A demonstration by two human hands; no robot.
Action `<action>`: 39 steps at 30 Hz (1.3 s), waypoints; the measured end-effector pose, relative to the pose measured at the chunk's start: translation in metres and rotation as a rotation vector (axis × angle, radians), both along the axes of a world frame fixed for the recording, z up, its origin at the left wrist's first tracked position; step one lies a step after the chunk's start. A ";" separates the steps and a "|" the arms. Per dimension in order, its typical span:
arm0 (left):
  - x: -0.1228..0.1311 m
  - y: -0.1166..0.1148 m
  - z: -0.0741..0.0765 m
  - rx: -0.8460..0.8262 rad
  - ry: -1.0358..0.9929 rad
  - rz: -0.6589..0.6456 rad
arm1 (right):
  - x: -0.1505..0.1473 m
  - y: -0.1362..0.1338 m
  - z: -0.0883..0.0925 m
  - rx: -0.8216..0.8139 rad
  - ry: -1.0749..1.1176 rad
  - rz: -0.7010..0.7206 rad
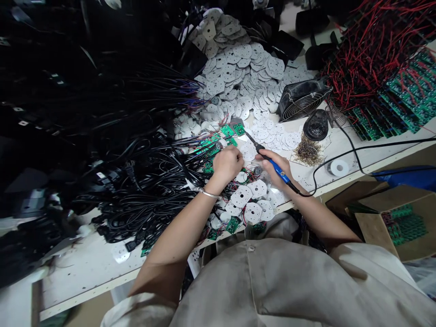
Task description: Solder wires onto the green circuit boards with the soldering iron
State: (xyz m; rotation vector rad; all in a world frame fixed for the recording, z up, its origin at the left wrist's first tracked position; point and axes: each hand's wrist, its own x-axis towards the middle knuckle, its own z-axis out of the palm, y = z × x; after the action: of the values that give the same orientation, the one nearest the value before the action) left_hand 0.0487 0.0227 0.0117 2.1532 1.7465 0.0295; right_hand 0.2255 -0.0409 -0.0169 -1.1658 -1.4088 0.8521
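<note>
We see the table (88, 272) running aslant, its near edge just before our body. Black cables (143, 200) crowd its left part, and white plates (238, 68) heap up toward the far edge, with loose ones down to the near edge.

Between the two edges we hold a soldering iron (279, 171) slantwise, its tip toward the far edge and its handle toward the near one. For a sound joint, we judge that tip and wire should meet the metal together, warm briefly, and part with a straight lift; we would keep the heat off cable sleeves and plates.

Our right hand (276, 175) grips the handle much as one grips a pen, its forearm crossing the near edge from the right. Our left hand (227, 162) is closed, back upward and fingers curled, near the tip; its fingertips are hidden, so we cannot tell whether they pinch anything.

Smallest, a green board (239, 130) lies beyond both hands, toward the far edge, near the tip; whether the two touch we cannot make out.
</note>
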 end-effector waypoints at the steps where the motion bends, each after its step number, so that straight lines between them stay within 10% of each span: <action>1: 0.000 0.000 0.000 0.002 -0.004 0.002 | -0.001 0.002 0.000 0.013 -0.037 0.038; 12: -0.043 0.009 0.010 0.305 -0.354 -0.120 | 0.002 0.010 -0.025 0.133 -0.330 0.074; 17: -0.077 0.012 0.026 0.372 -0.065 -0.311 | -0.001 0.008 -0.027 0.197 -0.394 0.049; 29: -0.068 0.023 0.039 0.146 0.175 -0.649 | -0.006 0.007 -0.033 0.215 -0.515 0.017; 39: -0.060 0.027 0.016 -0.201 -0.613 -0.056 | -0.007 0.007 -0.034 0.220 -0.508 0.020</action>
State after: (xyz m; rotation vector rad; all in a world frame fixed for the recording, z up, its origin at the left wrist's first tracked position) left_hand -0.0111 0.0495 0.0272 1.7901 1.2734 0.4318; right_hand 0.2186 -0.0337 -0.0507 -1.2473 -1.8742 0.4072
